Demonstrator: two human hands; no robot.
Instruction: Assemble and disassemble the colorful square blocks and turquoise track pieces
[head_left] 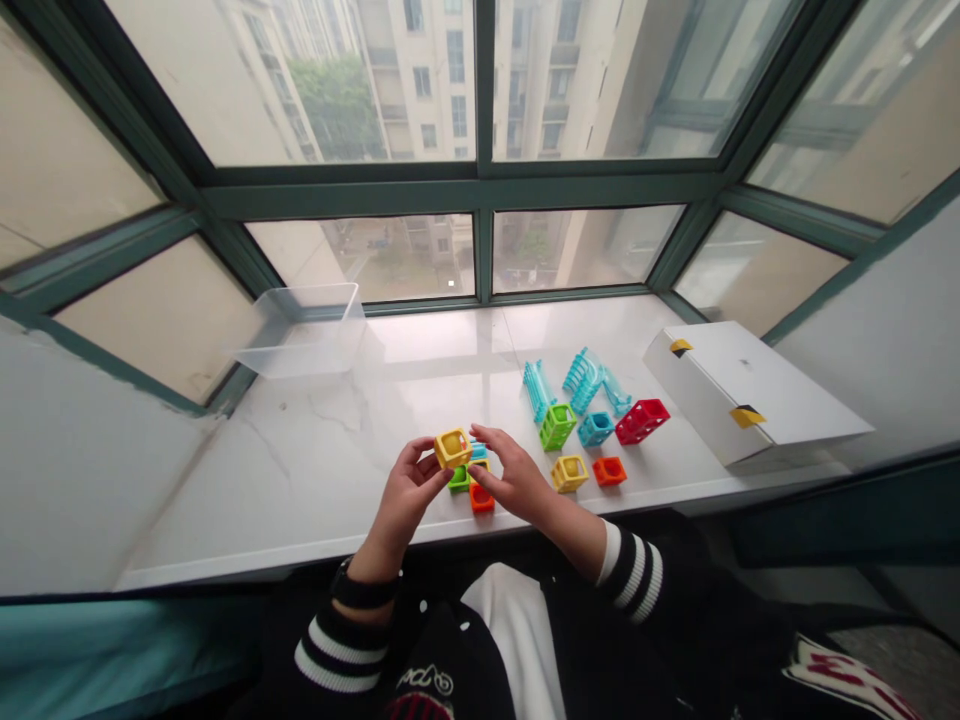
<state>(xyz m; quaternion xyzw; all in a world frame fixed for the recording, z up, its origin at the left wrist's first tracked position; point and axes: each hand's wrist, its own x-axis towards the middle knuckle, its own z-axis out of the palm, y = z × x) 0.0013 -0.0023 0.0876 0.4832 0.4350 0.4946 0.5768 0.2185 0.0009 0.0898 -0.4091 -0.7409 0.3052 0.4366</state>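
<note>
My left hand (409,490) grips a yellow hollow cube block (453,450) between thumb and fingers, just above the sill. Close by on the right, my right hand (514,475) has thumb and fingers apart; whether a fingertip touches the cube I cannot tell. Beneath and between the hands sit a green block (459,479), an orange block (481,498) and some blue and yellow pieces, partly hidden by the hands. To the right of my right hand stand another yellow block (570,474) and an orange block (610,471).
Farther back are a tall green block (556,427), a blue block (595,429), a red block (642,421) and translucent blue slide pieces (538,388). A clear plastic bin (300,350) stands at the back left, a white box (765,385) at the right. Windows border the marble sill (247,480).
</note>
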